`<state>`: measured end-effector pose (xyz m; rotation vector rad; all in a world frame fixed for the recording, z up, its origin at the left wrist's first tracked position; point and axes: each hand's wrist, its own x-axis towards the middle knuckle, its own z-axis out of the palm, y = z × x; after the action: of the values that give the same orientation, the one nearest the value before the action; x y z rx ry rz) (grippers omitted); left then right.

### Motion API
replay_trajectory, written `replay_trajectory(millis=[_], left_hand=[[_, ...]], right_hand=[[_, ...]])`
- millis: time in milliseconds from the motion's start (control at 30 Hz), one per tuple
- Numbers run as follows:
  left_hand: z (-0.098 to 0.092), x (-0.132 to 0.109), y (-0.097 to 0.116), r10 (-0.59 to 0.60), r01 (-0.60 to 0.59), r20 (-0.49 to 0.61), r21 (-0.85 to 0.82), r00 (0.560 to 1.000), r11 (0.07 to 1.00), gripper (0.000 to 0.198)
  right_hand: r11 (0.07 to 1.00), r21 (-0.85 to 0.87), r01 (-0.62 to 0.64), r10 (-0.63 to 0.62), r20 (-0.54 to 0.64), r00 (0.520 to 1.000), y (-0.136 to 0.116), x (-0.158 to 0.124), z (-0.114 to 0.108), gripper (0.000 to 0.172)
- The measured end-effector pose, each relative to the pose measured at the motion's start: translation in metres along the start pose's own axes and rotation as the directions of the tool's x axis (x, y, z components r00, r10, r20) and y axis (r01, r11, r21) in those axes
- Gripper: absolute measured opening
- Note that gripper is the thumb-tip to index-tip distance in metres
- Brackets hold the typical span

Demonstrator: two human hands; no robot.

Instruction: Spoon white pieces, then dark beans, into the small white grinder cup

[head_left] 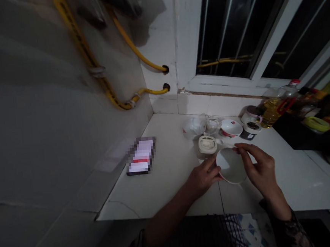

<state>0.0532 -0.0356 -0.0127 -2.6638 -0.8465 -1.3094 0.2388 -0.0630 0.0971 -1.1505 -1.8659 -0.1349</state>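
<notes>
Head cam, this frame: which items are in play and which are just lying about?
In play: white bowl, held by left hand and right hand.

Lying about: phone, lidded white container, red-patterned bowl, dark jar, oil bottle.

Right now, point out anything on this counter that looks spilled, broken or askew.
Nothing looks spilled or broken. The white bowl is tilted, held between the left hand and right hand. The phone lies flat near the wall; jars and bowls stand upright by the window.
</notes>
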Motion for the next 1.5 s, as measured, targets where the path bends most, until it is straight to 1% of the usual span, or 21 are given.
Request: replay_trajectory(millis=[67, 167, 267, 333, 400, 467, 533, 567, 633, 700, 767, 867, 933, 1033, 1100, 1167, 1200, 1267, 1300, 1400, 1500], left_hand=[[-0.001, -0.002, 0.0, 0.017, -0.016, 0.013, -0.018, 1.0, 1.0, 0.025], [-0.002, -0.006, -0.001, 0.042, -0.041, 0.03, -0.044, 0.999, 0.998, 0.019], [-0.003, -0.011, -0.001, 0.036, -0.03, 0.067, -0.089, 0.997, 0.996, 0.02], [-0.003, -0.012, -0.002, 0.049, -0.037, 0.087, -0.135, 0.995, 0.99, 0.022], [-0.003, -0.013, -0.002, 0.05, -0.03, 0.11, -0.177, 0.993, 0.984, 0.023], [-0.004, -0.013, -0.001, 0.029, -0.001, 0.134, -0.203, 0.991, 0.979, 0.025], [-0.006, -0.013, 0.002, -0.069, 0.109, 0.178, -0.224, 0.982, 0.968, 0.032], [-0.008, -0.012, 0.003, -0.14, 0.188, 0.211, -0.231, 0.967, 0.955, 0.037], [-0.01, -0.011, 0.006, -0.273, 0.342, 0.288, -0.226, 0.918, 0.912, 0.044], [-0.012, -0.01, 0.008, -0.306, 0.391, 0.331, -0.229, 0.893, 0.892, 0.046], [-0.012, -0.01, 0.008, -0.275, 0.361, 0.32, -0.251, 0.907, 0.898, 0.048], [-0.011, -0.009, 0.007, -0.226, 0.291, 0.244, -0.277, 0.943, 0.916, 0.05], [-0.011, -0.009, 0.006, -0.21, 0.262, 0.205, -0.273, 0.956, 0.926, 0.049], [-0.012, -0.008, 0.006, -0.222, 0.266, 0.198, -0.235, 0.955, 0.935, 0.049], [-0.012, -0.007, 0.006, -0.209, 0.246, 0.187, -0.201, 0.96, 0.948, 0.05], [-0.01, -0.008, 0.004, -0.149, 0.172, 0.145, -0.163, 0.978, 0.971, 0.052], [-0.008, -0.009, 0.003, -0.099, 0.113, 0.105, -0.14, 0.99, 0.984, 0.052], [-0.005, -0.01, 0.0, 0.019, -0.017, 0.02, -0.092, 1.0, 0.996, 0.05], [-0.004, -0.011, -0.001, 0.072, -0.072, -0.009, -0.073, 0.997, 0.995, 0.048], [-0.004, -0.011, -0.002, 0.139, -0.14, -0.02, -0.022, 0.99, 0.99, 0.041], [-0.009, -0.009, 0.001, 0.13, -0.131, 0.018, 0.018, 0.991, 0.991, 0.034]], right_hand=[[0.995, 0.011, -0.099, 0.099, 0.026, 0.995, 0.005, -0.015, -0.015, 0.015], [0.991, -0.061, -0.115, 0.121, 0.112, 0.986, 0.019, -0.037, -0.025, 0.018], [0.985, -0.169, -0.035, 0.059, 0.135, 0.989, 0.03, -0.047, -0.02, 0.022], [0.979, -0.203, 0.029, 0.001, 0.146, 0.989, 0.03, -0.047, -0.015, 0.026], [0.984, -0.153, 0.093, -0.059, 0.213, 0.975, 0.025, -0.044, -0.014, 0.03], [0.989, -0.054, 0.137, -0.113, 0.317, 0.942, 0.017, -0.041, -0.017, 0.035], [0.988, -0.005, 0.154, -0.141, 0.365, 0.92, 0.012, -0.04, -0.022, 0.038], [0.986, -0.016, 0.163, -0.148, 0.347, 0.926, 0.011, -0.041, -0.024, 0.038], [0.979, -0.088, 0.185, -0.158, 0.255, 0.954, 0.012, -0.043, -0.026, 0.036], [0.965, -0.157, 0.209, -0.179, 0.188, 0.966, 0.015, -0.045, -0.026, 0.034], [0.963, -0.15, 0.225, -0.185, 0.239, 0.953, 0.017, -0.049, -0.025, 0.035], [0.976, -0.063, 0.207, -0.172, 0.353, 0.92, 0.017, -0.054, -0.025, 0.038], [0.98, -0.072, 0.188, -0.156, 0.321, 0.934, 0.017, -0.056, -0.024, 0.039], [0.972, -0.134, 0.194, -0.157, 0.244, 0.957, 0.015, -0.056, -0.022, 0.037], [0.974, -0.115, 0.193, -0.156, 0.275, 0.949, 0.014, -0.057, -0.022, 0.035], [0.987, -0.087, 0.134, -0.103, 0.297, 0.949, 0.015, -0.057, -0.024, 0.031], [0.993, -0.097, 0.074, -0.044, 0.286, 0.957, 0.016, -0.057, -0.026, 0.029], [0.984, -0.152, -0.093, 0.129, 0.247, 0.96, 0.019, -0.057, -0.03, 0.025], [0.966, -0.179, -0.187, 0.227, 0.237, 0.945, 0.021, -0.057, -0.031, 0.025], [0.877, -0.206, -0.435, 0.478, 0.272, 0.835, 0.027, -0.056, -0.031, 0.026], [0.78, -0.111, -0.616, 0.617, 0.309, 0.724, 0.029, -0.057, -0.023, 0.026]])
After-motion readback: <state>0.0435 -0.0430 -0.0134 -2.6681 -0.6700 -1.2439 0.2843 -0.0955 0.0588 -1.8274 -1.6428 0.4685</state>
